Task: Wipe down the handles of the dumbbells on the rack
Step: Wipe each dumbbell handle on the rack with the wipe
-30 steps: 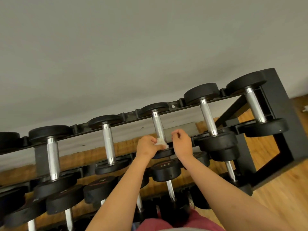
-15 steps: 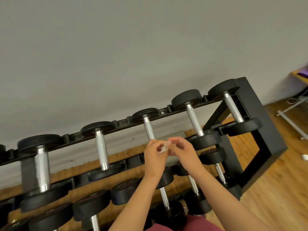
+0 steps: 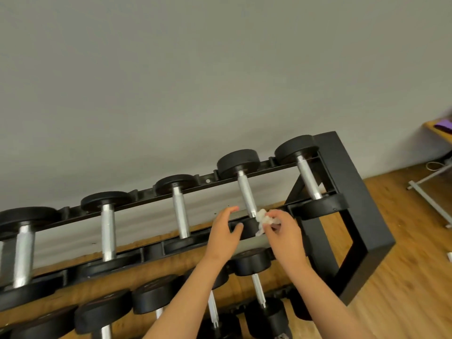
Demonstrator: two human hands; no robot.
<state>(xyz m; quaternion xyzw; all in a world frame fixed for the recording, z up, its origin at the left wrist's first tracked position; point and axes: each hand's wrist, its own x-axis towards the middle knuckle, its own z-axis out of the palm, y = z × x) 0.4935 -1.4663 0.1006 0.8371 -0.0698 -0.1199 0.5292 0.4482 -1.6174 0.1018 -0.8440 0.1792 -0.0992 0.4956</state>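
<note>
A black rack (image 3: pixel 347 192) holds rows of black dumbbells with silver handles. My right hand (image 3: pixel 283 233) pinches a crumpled white wipe (image 3: pixel 263 220) beside the lower end of the handle (image 3: pixel 247 194) of the second dumbbell from the right on the top row. My left hand (image 3: pixel 223 232) hovers just left of that handle with fingers loosely spread, holding nothing. Left of it on the top row stand another handle (image 3: pixel 181 211) and one more handle (image 3: pixel 108 232). The rightmost handle (image 3: pixel 308 178) lies near the rack's end frame.
Lower rows hold more dumbbells (image 3: pixel 252 261) below my arms. A grey wall (image 3: pixel 220 81) rises behind the rack. Wooden floor (image 3: pixel 411 265) spreads to the right, with a metal stand leg (image 3: pixel 425 194) and a table edge (image 3: pixel 440 133) at the far right.
The view has swung left to right along the rack. My hands left the middle handle; the wipe passed into my right hand, now at the second handle from the right. My left hand let go.
</note>
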